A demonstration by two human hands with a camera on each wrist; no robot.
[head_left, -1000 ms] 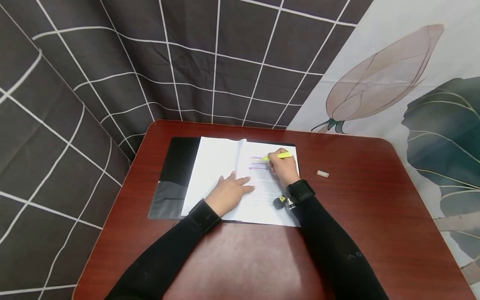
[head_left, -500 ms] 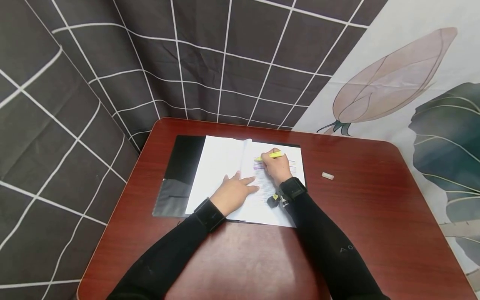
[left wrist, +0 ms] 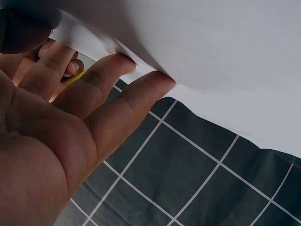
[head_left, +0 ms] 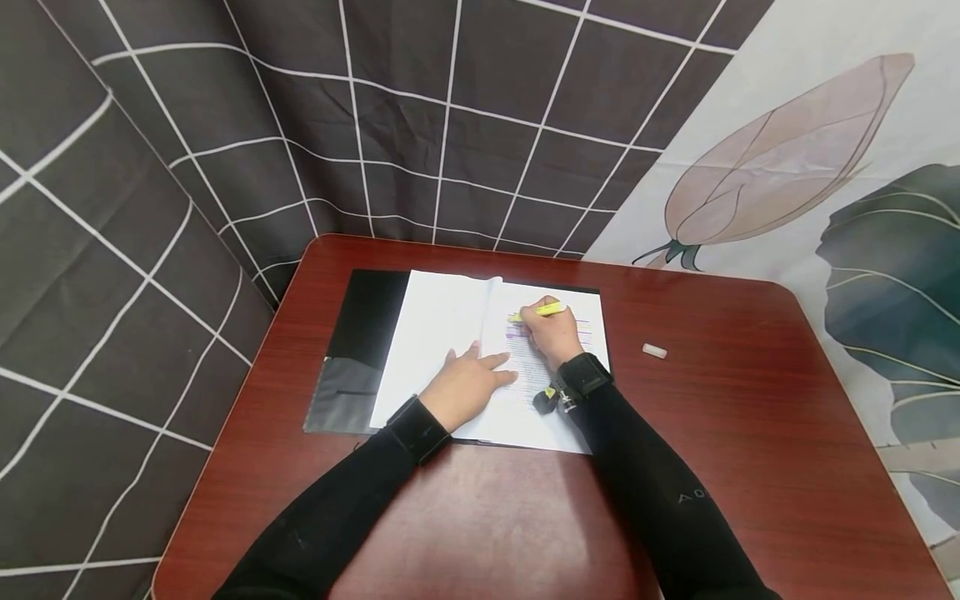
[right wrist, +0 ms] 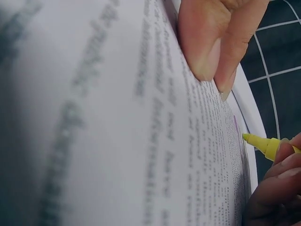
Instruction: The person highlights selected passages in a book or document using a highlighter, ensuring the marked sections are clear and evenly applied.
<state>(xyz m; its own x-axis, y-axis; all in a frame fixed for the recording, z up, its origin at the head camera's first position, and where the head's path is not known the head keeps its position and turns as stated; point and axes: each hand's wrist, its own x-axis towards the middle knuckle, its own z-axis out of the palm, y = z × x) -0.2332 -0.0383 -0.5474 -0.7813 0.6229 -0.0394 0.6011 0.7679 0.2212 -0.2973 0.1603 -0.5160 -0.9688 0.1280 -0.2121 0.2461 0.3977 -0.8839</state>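
Note:
A booklet lies spread in a black folder (head_left: 360,325), with a blank left page (head_left: 431,321) and a printed right page (head_left: 510,400) bearing purple-marked lines near its top. My left hand (head_left: 468,387) rests across the middle of the booklet, fingers spread and fairly straight. Between the fingers and thumb of my right hand (head_left: 553,337) is a yellow highlighter (head_left: 551,308). In the right wrist view the highlighter (right wrist: 268,146) points its uncapped tip at the printed lines beside a purple mark; whether it touches the paper, I cannot tell.
To the right on the red-brown table (head_left: 750,400) lies a small whitish block (head_left: 655,351), its kind unclear. A small dark round object (head_left: 546,401) with a yellow spot sits by the right wristband. Dark gridded cloth (head_left: 405,133) hangs behind and to the left.
My right hand has moved left over the page with the highlighter, toward the start of the lines, then stayed nearly still. My left hand keeps its place. The head view has shifted slightly.

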